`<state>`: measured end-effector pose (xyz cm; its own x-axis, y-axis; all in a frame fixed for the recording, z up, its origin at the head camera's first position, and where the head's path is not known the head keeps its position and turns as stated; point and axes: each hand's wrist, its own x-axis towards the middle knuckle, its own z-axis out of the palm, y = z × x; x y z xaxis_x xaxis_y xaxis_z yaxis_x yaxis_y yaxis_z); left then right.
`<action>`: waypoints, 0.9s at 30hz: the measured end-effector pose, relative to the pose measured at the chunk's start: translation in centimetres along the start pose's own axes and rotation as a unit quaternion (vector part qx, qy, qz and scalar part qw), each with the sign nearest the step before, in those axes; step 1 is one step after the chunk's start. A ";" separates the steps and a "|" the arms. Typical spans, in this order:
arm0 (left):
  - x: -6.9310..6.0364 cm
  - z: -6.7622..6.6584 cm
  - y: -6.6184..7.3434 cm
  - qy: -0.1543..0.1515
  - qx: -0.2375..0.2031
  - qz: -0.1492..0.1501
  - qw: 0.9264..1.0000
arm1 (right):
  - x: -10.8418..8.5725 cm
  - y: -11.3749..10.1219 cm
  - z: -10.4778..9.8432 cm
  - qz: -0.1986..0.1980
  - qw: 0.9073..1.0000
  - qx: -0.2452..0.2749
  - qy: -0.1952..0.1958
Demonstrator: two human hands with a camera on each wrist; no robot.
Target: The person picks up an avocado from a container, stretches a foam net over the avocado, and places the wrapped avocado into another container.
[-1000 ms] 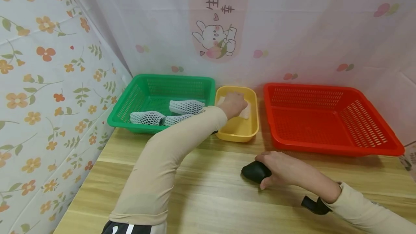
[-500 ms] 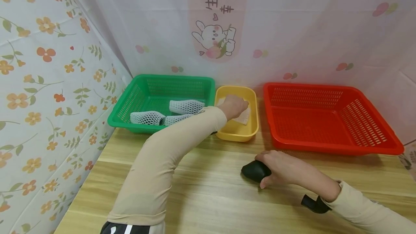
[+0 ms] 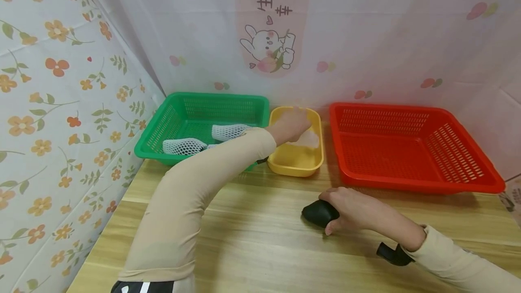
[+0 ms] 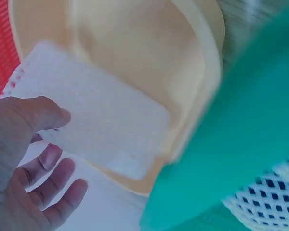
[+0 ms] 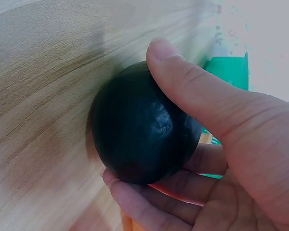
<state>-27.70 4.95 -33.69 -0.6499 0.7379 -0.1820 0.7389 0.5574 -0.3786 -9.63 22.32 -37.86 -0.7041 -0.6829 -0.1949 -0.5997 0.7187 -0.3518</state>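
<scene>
My left hand (image 3: 290, 125) is over the yellow plastic basin (image 3: 296, 166). Between its thumb and forefinger it pinches a flat white foam fruit net (image 4: 98, 115), while the other fingers stay spread in the left wrist view. Lower down, my right hand (image 3: 354, 211) grips a dark green avocado (image 3: 319, 214) on the wooden table, its tapered end pointing left. From the right wrist view, the thumb lies over one side of the avocado (image 5: 139, 125) and the fingers curl beneath it.
A green basket (image 3: 224, 97) at the left holds several items in white foam nets (image 3: 183, 146), partly hidden by my left sleeve. To the right of the basin stands a red basket (image 3: 390, 148) with nothing in it. A printed cloth (image 3: 366, 35) hangs behind.
My left hand has lifted slightly and shifted left, drawing the foam net up from the basin. My right hand and the avocado have stayed in place.
</scene>
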 end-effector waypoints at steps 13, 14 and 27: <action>-5.8 -3.0 -1.9 0.081 -0.186 0.007 0.979 | 0.1 -0.1 -0.1 -0.004 1.000 -0.001 0.003; -6.6 -3.0 -1.8 0.086 -0.195 0.008 0.977 | 0.1 -0.1 -0.1 -0.006 1.000 -0.001 0.003; -16.5 -2.6 0.5 0.175 -0.202 0.042 0.963 | 0.0 -0.1 -0.1 0.004 1.000 0.004 -0.002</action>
<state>-16.16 -5.92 -28.55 -0.5367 0.8309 0.1469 0.8415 0.5398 0.0209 -9.62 22.21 -37.68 -0.7080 -0.6770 -0.2011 -0.5904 0.7236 -0.3576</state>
